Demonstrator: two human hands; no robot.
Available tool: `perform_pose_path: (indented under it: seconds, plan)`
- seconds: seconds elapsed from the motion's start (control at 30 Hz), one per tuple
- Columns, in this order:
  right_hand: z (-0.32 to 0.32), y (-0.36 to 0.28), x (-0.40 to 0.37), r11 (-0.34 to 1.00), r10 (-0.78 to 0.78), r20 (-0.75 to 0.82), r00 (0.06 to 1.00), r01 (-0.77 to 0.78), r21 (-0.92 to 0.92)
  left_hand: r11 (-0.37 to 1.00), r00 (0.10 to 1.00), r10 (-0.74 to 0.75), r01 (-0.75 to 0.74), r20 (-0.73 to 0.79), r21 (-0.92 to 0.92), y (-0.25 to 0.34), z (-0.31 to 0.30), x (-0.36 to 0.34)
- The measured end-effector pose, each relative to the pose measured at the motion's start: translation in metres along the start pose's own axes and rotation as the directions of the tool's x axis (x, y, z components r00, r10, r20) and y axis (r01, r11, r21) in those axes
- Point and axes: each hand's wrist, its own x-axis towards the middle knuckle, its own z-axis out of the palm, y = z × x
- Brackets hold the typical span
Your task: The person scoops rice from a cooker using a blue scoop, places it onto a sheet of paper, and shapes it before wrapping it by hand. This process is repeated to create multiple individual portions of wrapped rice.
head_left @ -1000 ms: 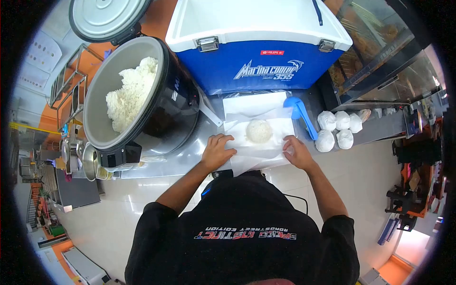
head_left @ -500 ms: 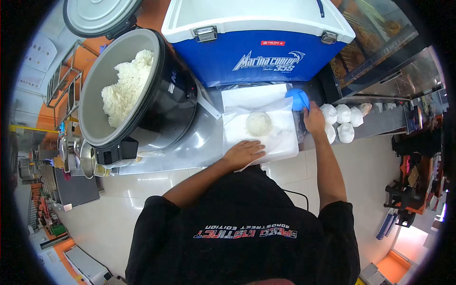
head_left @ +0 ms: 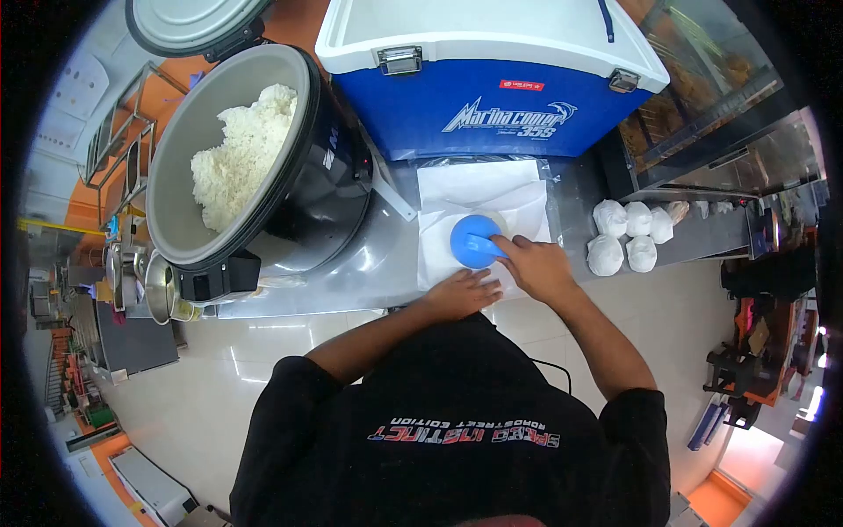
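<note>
My right hand (head_left: pixel 537 266) grips the short handle of a round blue plastic scoop (head_left: pixel 471 239). The scoop sits over the middle of the white wrapping paper (head_left: pixel 527 206), covering most of the spot where the rice mound lay. With fingers stretched out, my left hand (head_left: pixel 461 294) rests on the near edge of the paper, just below the scoop. To the left stands a large black rice cooker (head_left: pixel 329 198), its lid up, with a heap of white rice (head_left: pixel 246 158) inside.
A blue and white cooler box (head_left: pixel 492 105) stands behind the paper. Several white wrapped bundles (head_left: pixel 606 255) sit on the steel counter (head_left: pixel 342 294) to the right, in front of a glass display case (head_left: pixel 702 97). A metal bowl (head_left: pixel 160 288) is at the left.
My right hand has brought the blue scoop leftward from beside the paper to over the rice mound. My left hand has shifted slightly right and nearer to me. The camera view has moved a little.
</note>
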Motion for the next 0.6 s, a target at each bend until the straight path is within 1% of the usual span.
perform_pose_path:
  seconds: [0.03, 0.07, 0.13, 0.23, 0.3, 0.33, 0.4, 0.43, 0.5, 0.53, 0.6]
  plan:
    - [0.004, 0.001, 0.000, 1.000, 0.003, -0.002, 1.000, -0.003, -0.004, 0.999, 0.998, 0.038, -0.038, -0.044, 0.000, 0.001, 0.011, 0.003]
    - [0.010, 0.001, 0.001, 0.999, 0.000, 0.030, 1.000, 0.001, -0.035, 0.997, 0.993, 0.075, -0.075, -0.088, 0.002, 0.001, 0.021, 0.004]
    - [0.024, 0.004, -0.001, 0.997, -0.001, 0.063, 0.998, 0.005, -0.072, 0.995, 0.990, 0.100, -0.099, -0.104, 0.015, -0.002, 0.025, 0.004]
    - [0.040, 0.011, -0.008, 0.993, -0.002, 0.037, 0.999, 0.007, -0.115, 0.995, 0.992, 0.097, -0.100, -0.085, -0.032, -0.005, 0.032, 0.004]
    - [0.049, 0.015, -0.010, 0.990, 0.057, 0.039, 0.998, -0.052, -0.128, 0.986, 0.995, 0.064, -0.075, -0.079, -0.152, -0.006, 0.035, 0.003]
    - [0.053, 0.017, -0.008, 0.990, 0.055, 0.040, 0.998, -0.050, -0.130, 0.986, 0.995, 0.062, -0.074, -0.080, -0.152, -0.006, 0.034, 0.002]
    - [0.059, 0.021, -0.005, 0.983, 0.145, 0.067, 0.987, -0.136, -0.122, 0.975, 0.997, 0.067, -0.072, -0.029, -0.211, -0.007, 0.032, 0.001]
    - [0.060, 0.023, -0.004, 0.983, 0.145, 0.065, 0.987, -0.136, -0.122, 0.975, 0.997, 0.067, -0.072, -0.029, -0.210, -0.007, 0.030, 0.001]
    - [0.061, 0.025, -0.002, 0.979, 0.194, 0.112, 0.975, -0.185, -0.082, 0.948, 0.998, 0.060, -0.067, -0.030, -0.312, -0.007, 0.025, -0.001]
    - [0.061, 0.026, 0.000, 0.979, 0.195, 0.110, 0.975, -0.187, -0.080, 0.948, 0.998, 0.061, -0.067, -0.028, -0.310, -0.006, 0.023, -0.001]
    - [0.060, 0.026, 0.001, 0.976, 0.213, 0.152, 0.965, -0.204, -0.078, 0.958, 0.998, 0.056, -0.045, 0.031, -0.285, -0.006, 0.022, 0.001]
